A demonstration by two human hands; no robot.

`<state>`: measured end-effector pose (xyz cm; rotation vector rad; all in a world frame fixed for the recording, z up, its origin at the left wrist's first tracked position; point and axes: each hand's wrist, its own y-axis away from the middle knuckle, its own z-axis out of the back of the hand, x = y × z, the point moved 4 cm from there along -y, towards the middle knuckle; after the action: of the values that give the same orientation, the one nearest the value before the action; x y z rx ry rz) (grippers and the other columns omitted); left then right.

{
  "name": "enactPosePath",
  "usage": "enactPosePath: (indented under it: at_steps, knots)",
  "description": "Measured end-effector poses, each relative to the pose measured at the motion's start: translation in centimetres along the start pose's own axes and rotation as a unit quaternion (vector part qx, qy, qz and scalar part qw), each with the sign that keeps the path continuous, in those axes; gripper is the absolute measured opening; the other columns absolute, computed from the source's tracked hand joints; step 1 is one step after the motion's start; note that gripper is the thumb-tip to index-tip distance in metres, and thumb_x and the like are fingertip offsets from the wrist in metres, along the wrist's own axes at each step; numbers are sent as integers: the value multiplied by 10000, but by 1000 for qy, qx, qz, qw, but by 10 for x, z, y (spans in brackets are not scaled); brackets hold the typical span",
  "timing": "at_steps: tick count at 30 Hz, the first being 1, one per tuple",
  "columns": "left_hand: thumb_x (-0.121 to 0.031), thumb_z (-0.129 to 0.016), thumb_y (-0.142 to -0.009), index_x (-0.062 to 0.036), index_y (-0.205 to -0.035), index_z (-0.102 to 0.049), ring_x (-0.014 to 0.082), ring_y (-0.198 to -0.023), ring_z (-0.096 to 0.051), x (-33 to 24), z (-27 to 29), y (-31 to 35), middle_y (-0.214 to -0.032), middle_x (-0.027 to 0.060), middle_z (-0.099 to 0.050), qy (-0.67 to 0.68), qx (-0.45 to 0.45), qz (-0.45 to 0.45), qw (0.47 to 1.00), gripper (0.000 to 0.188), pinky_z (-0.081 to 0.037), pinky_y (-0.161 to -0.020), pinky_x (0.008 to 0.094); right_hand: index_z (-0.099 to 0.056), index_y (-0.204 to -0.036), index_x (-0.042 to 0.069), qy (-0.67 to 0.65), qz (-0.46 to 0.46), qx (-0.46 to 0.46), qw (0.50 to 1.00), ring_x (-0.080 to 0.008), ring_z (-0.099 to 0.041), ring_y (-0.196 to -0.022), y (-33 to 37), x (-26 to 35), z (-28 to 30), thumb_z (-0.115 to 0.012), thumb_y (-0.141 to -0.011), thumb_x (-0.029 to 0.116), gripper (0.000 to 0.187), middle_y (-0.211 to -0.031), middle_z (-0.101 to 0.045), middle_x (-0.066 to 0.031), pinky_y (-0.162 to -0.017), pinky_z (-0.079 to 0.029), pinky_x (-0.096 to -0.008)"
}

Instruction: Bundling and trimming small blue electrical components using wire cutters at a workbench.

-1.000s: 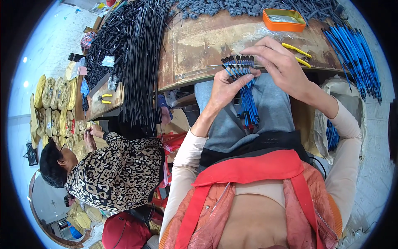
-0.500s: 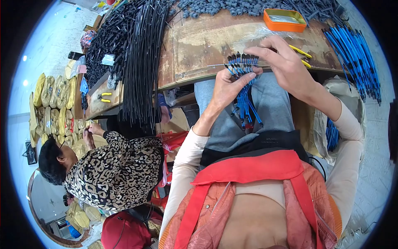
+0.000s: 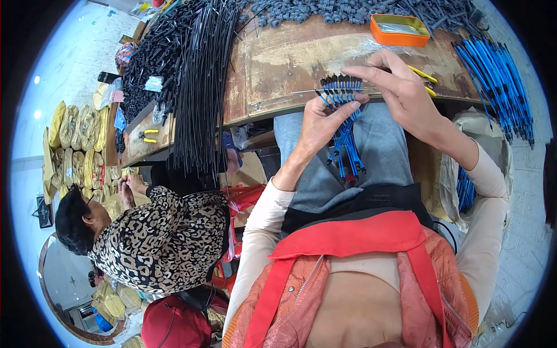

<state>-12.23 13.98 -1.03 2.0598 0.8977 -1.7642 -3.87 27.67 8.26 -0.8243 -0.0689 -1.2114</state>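
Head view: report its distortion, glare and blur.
In the head view, fisheye distortion bends the edge of the wooden table and leaves black corners; in the head view, small bright spots show near the left rim; in the head view, the left hand and right hand show no obvious motion blur.

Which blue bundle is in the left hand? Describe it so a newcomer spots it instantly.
Start at the wooden table; at its near edge is the left hand. The bundle hangs from that hand over grey trousers. Unlike the blue tubes at the table's right end, it is gripped, black tips lined up at its top.
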Motion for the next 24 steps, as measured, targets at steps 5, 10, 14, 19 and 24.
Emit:
enactPosePath:
  at_steps: [5,10,14,19,24]
  knots:
    - [-32,-649,-903,-8,-1079,-690,117,-970,-642,-1,0,-1,-1046,74,-712,10,15,17,1000,183,-506,-870,264,-629,-1187,40,66,83,-39,994,-297,-551,-944,-4,1,1,-537,-726,-136,502,-994,-518,-137,-827,-468,-370]
    - [-36,-658,-898,-14,-1086,-691,95,-957,-632,0,3,-3,-1044,56,-713,-5,34,13,999,192,-504,-850,249,-620,-1155,22,85,125,-33,988,-310,-550,-941,-9,-1,5,-565,-729,-124,454,-1002,-532,-140,-817,-468,-372]
    - [-42,-665,-894,-16,-1087,-692,73,-939,-618,-1,2,-3,-1036,41,-714,-9,40,13,999,196,-499,-827,235,-609,-1153,14,83,139,-12,987,-306,-546,-954,-13,4,5,-562,-749,-108,424,-1014,-525,-141,-823,-463,-372]
    - [-48,-672,-891,-16,-1079,-696,67,-931,-617,-1,2,-5,-1035,33,-714,-9,43,25,999,193,-499,-819,230,-580,-1181,17,1,82,19,996,-310,-532,-993,-13,-2,3,-550,-776,-97,422,-1041,-508,-134,-849,-456,-374]
    - [-54,-676,-890,-17,-1082,-698,69,-936,-618,0,3,-5,-1038,32,-714,-36,54,26,998,197,-497,-821,230,-581,-1168,19,68,121,22,990,-323,-534,-1028,-20,10,3,-560,-793,-88,391,-1090,-522,-137,-872,-455,-380]
